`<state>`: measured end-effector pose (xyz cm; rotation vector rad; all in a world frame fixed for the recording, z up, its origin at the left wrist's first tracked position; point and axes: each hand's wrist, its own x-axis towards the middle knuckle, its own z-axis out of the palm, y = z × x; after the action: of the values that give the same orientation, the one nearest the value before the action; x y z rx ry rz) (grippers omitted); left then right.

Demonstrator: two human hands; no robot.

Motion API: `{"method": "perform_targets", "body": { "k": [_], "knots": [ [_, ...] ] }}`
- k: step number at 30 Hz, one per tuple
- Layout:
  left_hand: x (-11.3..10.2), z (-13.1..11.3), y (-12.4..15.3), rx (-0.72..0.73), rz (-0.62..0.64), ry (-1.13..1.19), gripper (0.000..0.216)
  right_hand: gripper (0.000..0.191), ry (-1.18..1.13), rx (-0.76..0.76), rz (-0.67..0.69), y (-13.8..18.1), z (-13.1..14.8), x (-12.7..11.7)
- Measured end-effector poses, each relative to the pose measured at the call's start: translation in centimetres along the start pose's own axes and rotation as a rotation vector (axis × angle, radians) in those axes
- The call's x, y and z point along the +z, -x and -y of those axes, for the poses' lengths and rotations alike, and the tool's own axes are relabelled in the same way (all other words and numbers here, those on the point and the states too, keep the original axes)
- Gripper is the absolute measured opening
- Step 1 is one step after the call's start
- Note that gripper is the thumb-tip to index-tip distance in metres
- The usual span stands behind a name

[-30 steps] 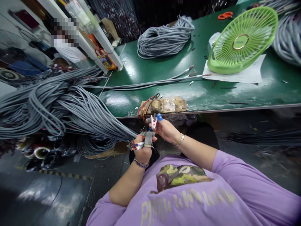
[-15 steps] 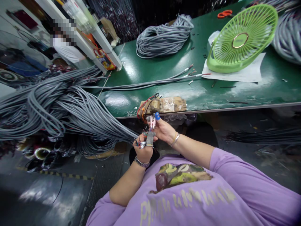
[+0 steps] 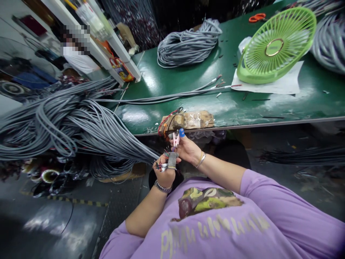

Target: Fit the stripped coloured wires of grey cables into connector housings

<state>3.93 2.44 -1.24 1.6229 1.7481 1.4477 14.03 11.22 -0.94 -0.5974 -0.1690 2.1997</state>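
Note:
My left hand is closed around the ends of several grey cables, where thin coloured wires fan out past white bands. A grey wrap covers what looks like my left thumb. Just above and to the right, my right hand pinches a small pink V-shaped tool, like a clip or little pliers; its exact kind is unclear. The tool points down towards the wires by my left thumb. A blue cover sits on my right thumb tip.
Beyond my hands, a wooden block with red and black leads lies at the edge of the green table. A green fan, a cable coil and orange-handled scissors stand farther back. A person is at far left.
The pink tool has turned slightly and its arms look wider apart. Both hands stay almost in place; the view has shifted a little.

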Motion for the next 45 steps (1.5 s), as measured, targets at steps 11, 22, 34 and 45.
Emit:
{"method": "perform_targets", "body": {
  "k": [11, 22, 34, 45],
  "knots": [
    [0.6, -0.9, -0.4, -0.001, 0.015, 0.069, 0.025, 0.041, -0.015, -0.040, -0.032, 0.0, -0.1, 0.4],
    [-0.3, -0.3, 0.3, -0.029, -0.018, -0.015, 0.027, 0.056, -0.048, 0.052, 0.134, 0.1, -0.2, -1.3],
    [-1.7, 0.7, -0.7, -0.343, 0.205, 0.473, 0.041, 0.038, 0.198, 0.061, 0.062, 1.5, 0.3, -4.4],
    [-3.6, 0.6, -0.6, -0.471, 0.385, 0.555, 0.028, 0.024, 0.900, -0.295, 0.253, 5.7, -0.8, -3.0]
  ]
}}
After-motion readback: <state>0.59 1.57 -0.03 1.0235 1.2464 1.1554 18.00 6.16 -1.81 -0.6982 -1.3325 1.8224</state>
